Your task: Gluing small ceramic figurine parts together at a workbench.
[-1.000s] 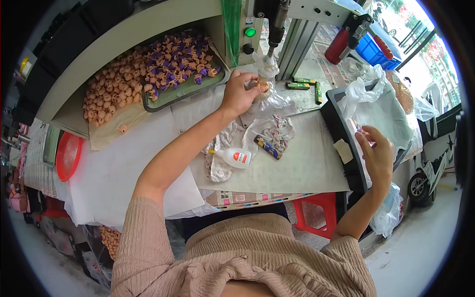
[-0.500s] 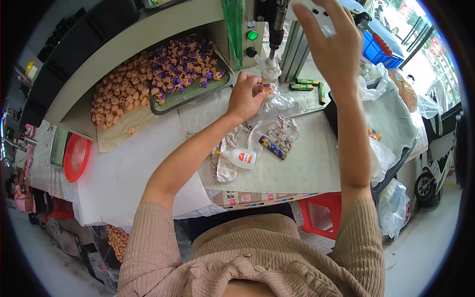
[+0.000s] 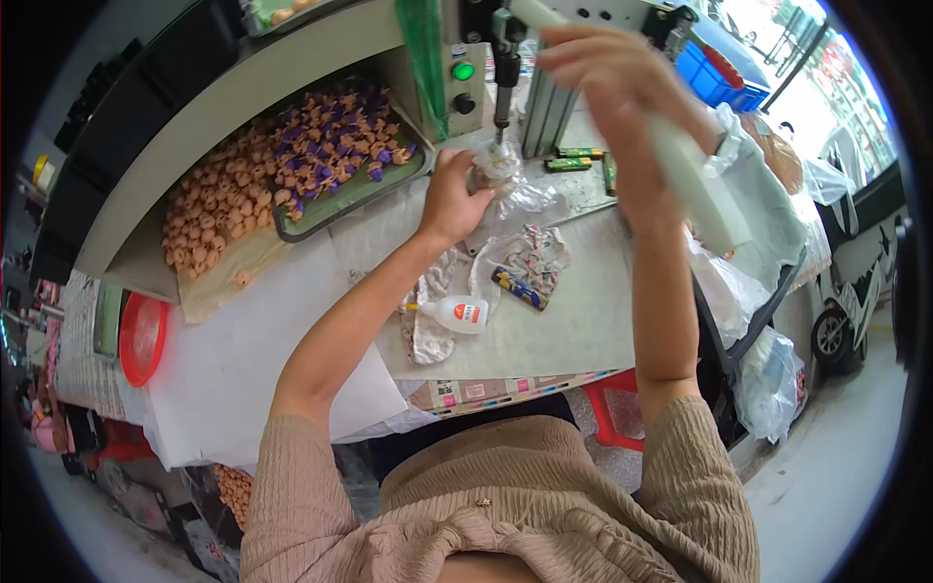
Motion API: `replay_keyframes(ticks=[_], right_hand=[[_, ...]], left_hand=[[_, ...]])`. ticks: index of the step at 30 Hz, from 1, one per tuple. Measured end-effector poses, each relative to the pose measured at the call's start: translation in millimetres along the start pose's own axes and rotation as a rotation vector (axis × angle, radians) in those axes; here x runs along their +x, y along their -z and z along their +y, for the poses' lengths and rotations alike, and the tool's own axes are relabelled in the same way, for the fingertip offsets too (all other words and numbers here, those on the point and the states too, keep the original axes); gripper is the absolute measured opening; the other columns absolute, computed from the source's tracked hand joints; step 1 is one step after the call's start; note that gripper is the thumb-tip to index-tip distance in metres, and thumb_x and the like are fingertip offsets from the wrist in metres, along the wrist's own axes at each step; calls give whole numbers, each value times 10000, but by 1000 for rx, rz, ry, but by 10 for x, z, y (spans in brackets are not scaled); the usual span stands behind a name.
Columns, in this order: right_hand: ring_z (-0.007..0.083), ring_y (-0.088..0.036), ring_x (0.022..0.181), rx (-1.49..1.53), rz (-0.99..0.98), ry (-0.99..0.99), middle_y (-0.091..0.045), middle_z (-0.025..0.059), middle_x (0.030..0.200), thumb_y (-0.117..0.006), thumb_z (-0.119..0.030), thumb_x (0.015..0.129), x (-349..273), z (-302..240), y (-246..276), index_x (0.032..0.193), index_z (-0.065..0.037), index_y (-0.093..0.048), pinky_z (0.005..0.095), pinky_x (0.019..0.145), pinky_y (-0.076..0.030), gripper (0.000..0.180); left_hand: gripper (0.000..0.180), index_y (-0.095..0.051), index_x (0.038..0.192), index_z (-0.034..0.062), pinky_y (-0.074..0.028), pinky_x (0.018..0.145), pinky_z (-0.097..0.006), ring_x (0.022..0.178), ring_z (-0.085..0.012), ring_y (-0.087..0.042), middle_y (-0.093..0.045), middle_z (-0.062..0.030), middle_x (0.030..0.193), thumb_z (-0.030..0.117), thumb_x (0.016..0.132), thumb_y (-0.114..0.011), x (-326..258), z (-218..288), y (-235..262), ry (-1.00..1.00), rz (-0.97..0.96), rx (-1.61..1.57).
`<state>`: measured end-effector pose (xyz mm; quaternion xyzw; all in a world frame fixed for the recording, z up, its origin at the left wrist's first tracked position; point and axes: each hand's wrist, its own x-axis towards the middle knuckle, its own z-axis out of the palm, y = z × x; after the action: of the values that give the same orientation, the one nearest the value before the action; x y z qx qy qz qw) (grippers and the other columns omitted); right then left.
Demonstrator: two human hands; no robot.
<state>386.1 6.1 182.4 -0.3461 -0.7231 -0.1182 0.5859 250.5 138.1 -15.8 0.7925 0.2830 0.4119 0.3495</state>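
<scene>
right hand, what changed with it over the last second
The right hand left the grey tray on the right, rose toward the press machine and now grips its pale lever. The left hand stayed put, holding a small plastic-wrapped piece under the press tip. The glue bottle and the tray of small figures did not move.

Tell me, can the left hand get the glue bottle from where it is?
Probably yes. The glue bottle lies uncovered on the table beside the left forearm, but the left hand is holding a small part under the press, so it must let go first.
</scene>
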Motion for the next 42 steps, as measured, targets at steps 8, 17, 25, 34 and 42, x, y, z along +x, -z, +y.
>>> replay_keyframes(ticks=[8, 17, 25, 34, 42], right_hand=[[290, -598, 1071, -704, -183, -423, -665, 130, 1124, -718, -47, 766, -987, -177, 887, 1066, -6, -671, 394, 896, -480, 306], [303, -619, 844, -892, -674, -1091, -655, 167, 909, -693, -112, 800, -1633, -299, 1987, 996, 24, -657, 379, 740, -467, 242], [309, -600, 756, -688, -503, -884, -598, 125, 814, -653, -16, 793, -1806, -965, 1855, 959, -17, -677, 375, 697, -481, 167], [274, -591, 725, -684, -563, -857, -593, 96, 789, -633, -18, 800, -2140, -1108, 1950, 1001, -52, -683, 376, 648, -489, 209], [281, -624, 754, -595, -379, -1126, -621, 127, 869, -658, -54, 814, -2337, -1134, 2090, 1222, -31, -563, 365, 696, -508, 419]], left_hand=[[255, -637, 992, 33, -412, 588, -229, 606, -82, -444, -552, -34, 951, -13, 746, -689, -257, 393, 384, 126, -129, -30], [205, -638, 967, 35, -367, 514, -224, 549, -61, -422, -543, -20, 914, -21, 772, -668, -363, 1243, -25, 13, -366, -190], [320, -590, 1107, 71, -468, 533, -311, 609, -194, -574, -564, -77, 1072, -36, 805, -610, -69, 1873, -955, -466, -453, -153], [528, -574, 1239, 206, -531, 766, -417, 956, -304, -647, -583, -97, 1160, -13, 760, -604, 528, 2248, -2029, -726, -852, 560], [87, -588, 878, 42, -517, 739, -446, 849, -370, -629, -610, -153, 1061, 37, 792, -573, 471, 1722, -1687, -487, -553, 431]])
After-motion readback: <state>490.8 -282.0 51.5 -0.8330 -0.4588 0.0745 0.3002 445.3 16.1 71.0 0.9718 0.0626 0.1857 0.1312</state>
